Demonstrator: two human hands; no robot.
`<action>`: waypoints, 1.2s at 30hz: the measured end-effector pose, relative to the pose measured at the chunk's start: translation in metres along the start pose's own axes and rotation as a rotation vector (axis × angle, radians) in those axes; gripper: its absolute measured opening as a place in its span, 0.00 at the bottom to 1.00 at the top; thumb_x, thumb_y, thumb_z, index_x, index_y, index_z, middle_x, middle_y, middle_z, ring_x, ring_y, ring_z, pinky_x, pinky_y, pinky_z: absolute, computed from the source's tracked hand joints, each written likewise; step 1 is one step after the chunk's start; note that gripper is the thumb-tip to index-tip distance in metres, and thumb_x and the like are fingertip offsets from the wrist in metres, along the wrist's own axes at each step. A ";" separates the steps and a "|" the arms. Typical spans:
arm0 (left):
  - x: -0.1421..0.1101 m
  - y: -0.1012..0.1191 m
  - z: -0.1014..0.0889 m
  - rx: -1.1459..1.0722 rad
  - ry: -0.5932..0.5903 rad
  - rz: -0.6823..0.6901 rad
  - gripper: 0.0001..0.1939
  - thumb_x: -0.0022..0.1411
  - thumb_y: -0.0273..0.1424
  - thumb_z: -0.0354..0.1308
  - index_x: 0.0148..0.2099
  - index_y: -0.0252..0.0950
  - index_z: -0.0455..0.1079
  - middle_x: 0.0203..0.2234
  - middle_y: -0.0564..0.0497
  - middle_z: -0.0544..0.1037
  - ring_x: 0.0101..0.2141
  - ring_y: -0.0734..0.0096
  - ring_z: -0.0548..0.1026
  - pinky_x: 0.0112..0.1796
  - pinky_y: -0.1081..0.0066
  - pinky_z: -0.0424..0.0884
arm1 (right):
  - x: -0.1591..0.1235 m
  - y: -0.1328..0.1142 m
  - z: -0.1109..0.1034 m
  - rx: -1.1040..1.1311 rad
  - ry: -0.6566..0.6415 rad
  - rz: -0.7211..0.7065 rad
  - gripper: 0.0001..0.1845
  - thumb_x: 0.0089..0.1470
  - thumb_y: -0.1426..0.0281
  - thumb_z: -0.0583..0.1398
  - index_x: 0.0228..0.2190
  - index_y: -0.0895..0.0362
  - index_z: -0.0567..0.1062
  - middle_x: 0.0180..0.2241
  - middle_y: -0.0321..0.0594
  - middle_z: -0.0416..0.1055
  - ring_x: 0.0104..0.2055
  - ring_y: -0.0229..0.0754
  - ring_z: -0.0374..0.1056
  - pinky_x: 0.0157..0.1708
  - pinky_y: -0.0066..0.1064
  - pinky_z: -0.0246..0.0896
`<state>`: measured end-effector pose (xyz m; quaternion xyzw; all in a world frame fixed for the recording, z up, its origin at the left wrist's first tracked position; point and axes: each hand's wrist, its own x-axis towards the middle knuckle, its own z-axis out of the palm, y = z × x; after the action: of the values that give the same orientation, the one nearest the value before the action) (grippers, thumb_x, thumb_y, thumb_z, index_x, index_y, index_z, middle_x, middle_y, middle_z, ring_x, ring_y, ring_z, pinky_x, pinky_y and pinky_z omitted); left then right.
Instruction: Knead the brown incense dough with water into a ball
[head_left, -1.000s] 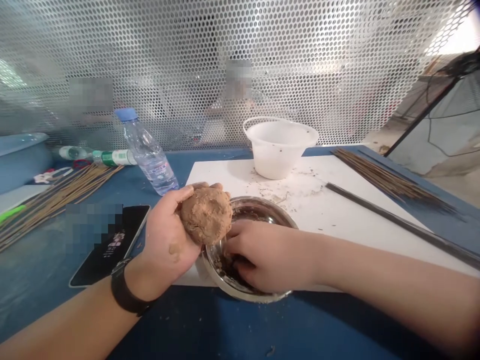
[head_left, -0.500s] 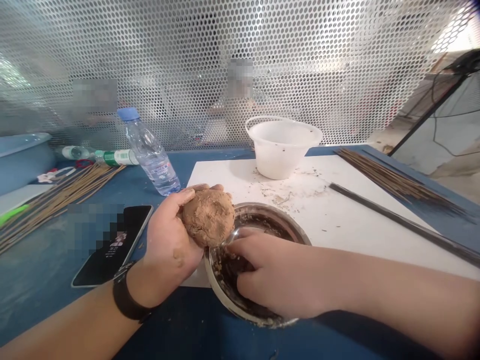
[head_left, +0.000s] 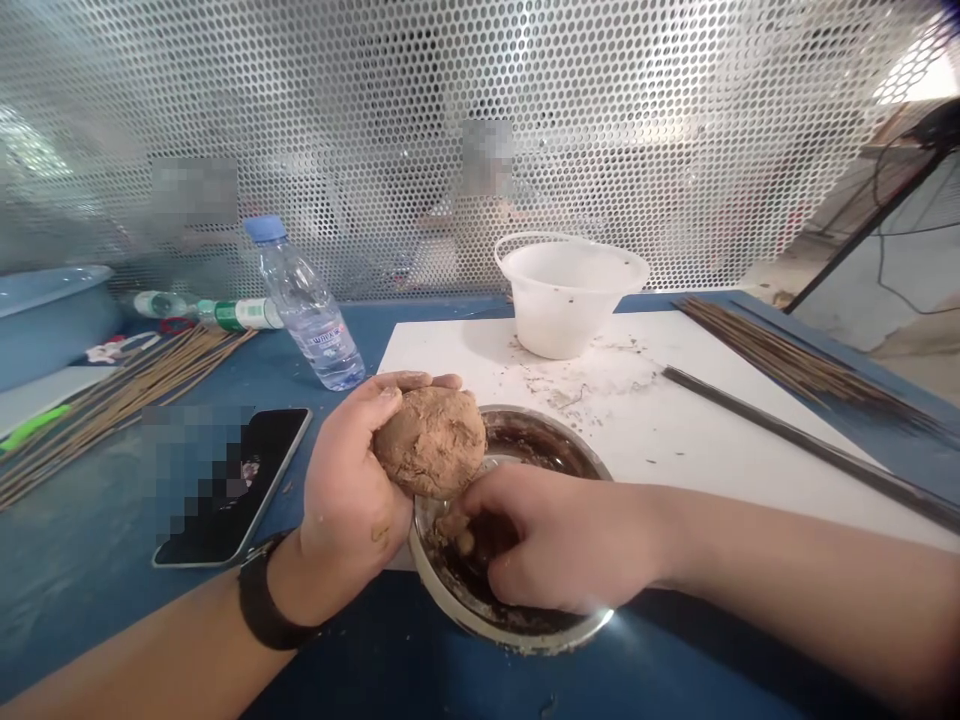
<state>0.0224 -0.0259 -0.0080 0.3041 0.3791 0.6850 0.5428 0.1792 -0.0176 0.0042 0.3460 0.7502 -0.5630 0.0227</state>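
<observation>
A rounded, cracked lump of brown clay [head_left: 431, 440] rests in my left hand [head_left: 352, 480], whose fingers wrap round its far side. My right hand [head_left: 562, 535] reaches into a metal bowl [head_left: 600, 625] with its fingers curled, their tips smeared with mud. Whatever those fingers pinch is hidden from me. Dark wet residue and bits of clay coat the bowl's inner wall. The lump is held over the bowl's left rim, close to my right fingertips.
A white board [head_left: 637, 450] carries a white plastic bucket [head_left: 566, 310], crumbs and a dark rod [head_left: 780, 440]. Thin sticks [head_left: 787, 350] lie at right, more sticks [head_left: 157, 380] at left. A water bottle [head_left: 322, 335] and a phone [head_left: 255, 480] stand and lie left. Behind is perforated metal [head_left: 360, 100].
My left hand has tilted the clay lump and shifted it slightly right. My right hand remains in the bowl, its fingers moved a little and the bowl turned slightly.
</observation>
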 end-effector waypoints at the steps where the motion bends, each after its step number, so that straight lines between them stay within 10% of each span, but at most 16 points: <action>1: 0.000 0.000 0.000 -0.003 0.003 -0.002 0.07 0.53 0.30 0.58 0.31 0.33 0.76 0.32 0.43 0.83 0.36 0.57 0.82 0.37 0.62 0.80 | 0.000 0.000 0.000 -0.007 -0.002 0.001 0.07 0.40 0.76 0.57 0.26 0.56 0.70 0.25 0.31 0.66 0.27 0.35 0.64 0.24 0.24 0.58; 11: 0.000 -0.001 0.003 -0.025 0.048 -0.022 0.05 0.56 0.29 0.58 0.33 0.34 0.74 0.33 0.46 0.83 0.37 0.61 0.81 0.40 0.63 0.78 | -0.010 -0.003 0.006 0.065 0.067 -0.057 0.04 0.45 0.74 0.57 0.27 0.57 0.72 0.25 0.33 0.67 0.28 0.36 0.66 0.27 0.25 0.62; 19: 0.002 0.012 -0.001 -0.081 -0.128 -0.166 0.11 0.61 0.29 0.55 0.39 0.32 0.79 0.35 0.44 0.83 0.37 0.62 0.81 0.41 0.66 0.78 | -0.034 -0.005 0.003 -0.497 0.830 -0.723 0.22 0.53 0.74 0.56 0.50 0.58 0.76 0.51 0.53 0.71 0.54 0.55 0.69 0.52 0.49 0.70; 23: -0.001 0.019 0.003 -0.119 -0.134 -0.262 0.13 0.62 0.28 0.53 0.36 0.32 0.79 0.31 0.44 0.83 0.37 0.59 0.82 0.43 0.62 0.79 | -0.024 0.008 0.008 -0.887 0.833 -0.709 0.26 0.54 0.66 0.60 0.54 0.60 0.74 0.62 0.57 0.65 0.71 0.70 0.46 0.66 0.67 0.48; 36: 0.003 0.034 0.004 -0.098 -0.161 -0.252 0.11 0.60 0.28 0.57 0.39 0.32 0.80 0.38 0.41 0.84 0.43 0.55 0.81 0.46 0.62 0.77 | -0.020 0.011 0.011 -1.029 0.869 -0.678 0.19 0.58 0.66 0.62 0.49 0.61 0.77 0.69 0.55 0.57 0.74 0.70 0.31 0.68 0.68 0.45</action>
<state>0.0079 -0.0265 0.0228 0.2812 0.3357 0.6024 0.6673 0.1966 -0.0352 -0.0008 0.2327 0.9254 0.0696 -0.2910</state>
